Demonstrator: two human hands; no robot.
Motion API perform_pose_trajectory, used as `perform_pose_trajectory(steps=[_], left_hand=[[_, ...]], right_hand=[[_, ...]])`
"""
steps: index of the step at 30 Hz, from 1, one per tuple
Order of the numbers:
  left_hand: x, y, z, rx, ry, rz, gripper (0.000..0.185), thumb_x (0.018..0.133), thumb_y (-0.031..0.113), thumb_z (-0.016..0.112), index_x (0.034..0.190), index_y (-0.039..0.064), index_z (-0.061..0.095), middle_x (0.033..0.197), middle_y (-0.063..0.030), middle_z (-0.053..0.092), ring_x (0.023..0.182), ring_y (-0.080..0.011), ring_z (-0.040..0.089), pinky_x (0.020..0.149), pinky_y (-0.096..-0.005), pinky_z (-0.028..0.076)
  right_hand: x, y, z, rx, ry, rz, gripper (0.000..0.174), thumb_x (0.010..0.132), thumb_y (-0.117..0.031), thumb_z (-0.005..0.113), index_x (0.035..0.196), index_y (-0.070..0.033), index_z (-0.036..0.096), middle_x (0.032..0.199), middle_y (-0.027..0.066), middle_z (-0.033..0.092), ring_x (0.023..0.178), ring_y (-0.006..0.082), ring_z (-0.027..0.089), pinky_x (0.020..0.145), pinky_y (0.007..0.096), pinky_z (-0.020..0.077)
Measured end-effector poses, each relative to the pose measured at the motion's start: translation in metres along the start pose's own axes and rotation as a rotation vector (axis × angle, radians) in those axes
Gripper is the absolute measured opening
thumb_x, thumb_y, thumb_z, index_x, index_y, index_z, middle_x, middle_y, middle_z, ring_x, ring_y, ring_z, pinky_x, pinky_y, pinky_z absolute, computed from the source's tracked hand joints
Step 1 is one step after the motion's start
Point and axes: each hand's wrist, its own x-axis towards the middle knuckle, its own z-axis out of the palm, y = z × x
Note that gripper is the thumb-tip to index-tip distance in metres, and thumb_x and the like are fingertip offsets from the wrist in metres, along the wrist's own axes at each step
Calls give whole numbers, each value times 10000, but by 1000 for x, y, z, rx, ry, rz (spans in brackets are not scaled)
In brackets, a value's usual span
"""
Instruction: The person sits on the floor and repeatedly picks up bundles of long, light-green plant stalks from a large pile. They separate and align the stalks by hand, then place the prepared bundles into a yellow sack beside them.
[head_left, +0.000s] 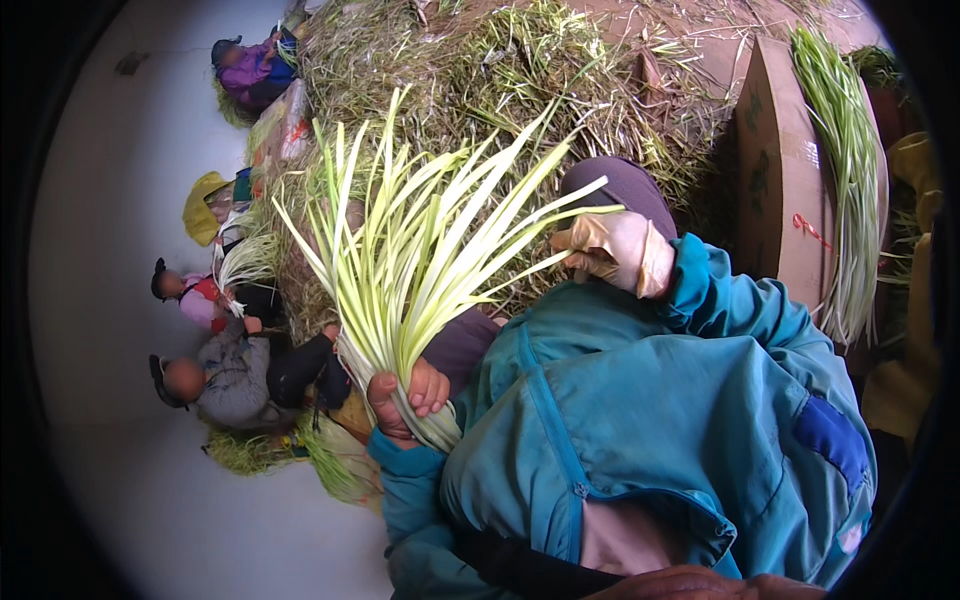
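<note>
My bare left hand (409, 397) is closed around the pale lower stalks of a bunch of long, flat yellow-green leaves (420, 255), which look like garlic chives. The leaves fan out upward, away from my teal jacket (637, 405). To the right of the bunch, my right hand (615, 251) wears a worn tan glove. Its fingers are bent together at the tip of one leaf that reaches them, and other leaf tips pass over the glove. The fingertips are partly hidden, and my dark-clad knee (619, 184) lies just behind this hand.
Trimmed leaves and straw-like scraps (525, 75) cover the floor ahead. At the right stands a cardboard box (787, 172) with a bundle of long green stalks (844, 187) on it. Several people sit along the left, one in grey (236, 375), one in purple (251, 71), among more bundles.
</note>
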Motion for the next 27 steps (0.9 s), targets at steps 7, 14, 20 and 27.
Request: perform_pose_trajectory(steps=[7,14,20,27], left_hand=[[-1,4,-9,-4,-44,10,338,825,305,499,580,72,517,512,-6,478,421,-137,479,480,-293,433],[3,3,-9,-21,-104,-38,348,799,311,497,550,69,524,505,-15,496,404,-142,473,475,-295,434],[15,-5,-4,22,-71,-166,340,766,323,517,560,52,511,498,-33,476,406,-154,455,475,-295,405],[28,-14,8,120,34,-269,327,788,320,528,743,-2,550,530,-34,488,425,-143,473,478,-282,412]], right_hand=[[-27,-5,-32,-283,167,-286,257,800,-206,683,1024,-98,618,701,52,592,615,253,592,535,360,453],[-28,-3,-46,-554,260,-313,241,772,-249,714,934,-95,626,623,71,510,525,284,520,475,380,398],[-33,3,-51,-610,186,-99,167,834,-222,645,813,-77,566,667,110,518,571,329,516,520,416,399],[-49,23,-58,-429,251,-234,120,779,-133,669,810,-76,568,714,103,543,643,327,545,541,401,425]])
